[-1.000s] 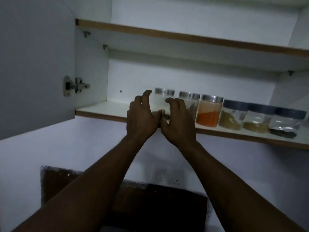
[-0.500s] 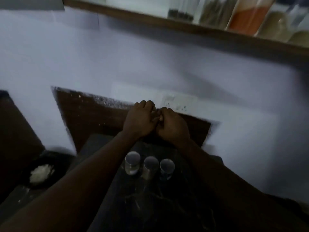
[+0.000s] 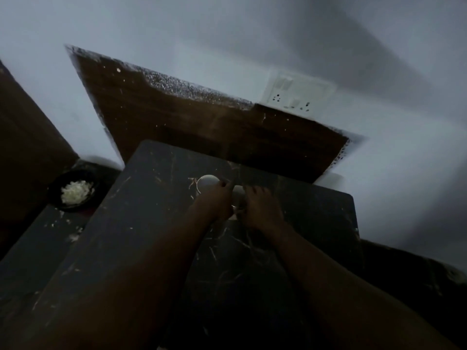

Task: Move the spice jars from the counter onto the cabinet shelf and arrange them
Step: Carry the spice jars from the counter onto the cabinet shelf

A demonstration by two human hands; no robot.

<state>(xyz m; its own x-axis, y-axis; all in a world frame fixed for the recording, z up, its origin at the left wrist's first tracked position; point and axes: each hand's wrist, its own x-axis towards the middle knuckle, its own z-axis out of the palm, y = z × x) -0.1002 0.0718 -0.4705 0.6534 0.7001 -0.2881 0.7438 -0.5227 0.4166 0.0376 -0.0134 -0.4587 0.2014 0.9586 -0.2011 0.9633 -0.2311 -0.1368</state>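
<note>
Head view: A person's two bare forearms reach from six o'clock up to the middle of a dark, pale-veined stone table, where the hands meet over a small cluster of spice jars in dim, blurred light. The left hand covers most of one jar, whose round pale lid shows at the hand's eleven o'clock. Its fingers are bent against the lid's right edge. The right hand lies just beside it at three o'clock. Its bent fingers are touching or nearly touching a second jar, which shows only as a pale patch in the gap between the two hands. Blur and shadow make it impossible to tell whether either hand has a real grip on a jar. Both jars stand on the table near its far edge, at about twelve o'clock from the wrists.

Behind the table, a brown panel with a speckled, ragged upper border runs along the grey-white wall. A white switch-and-socket plate is fixed to the wall at one o'clock from the hands. At nine o'clock, off the table's left edge, a black bowl holds a heap of white shreds.
</note>
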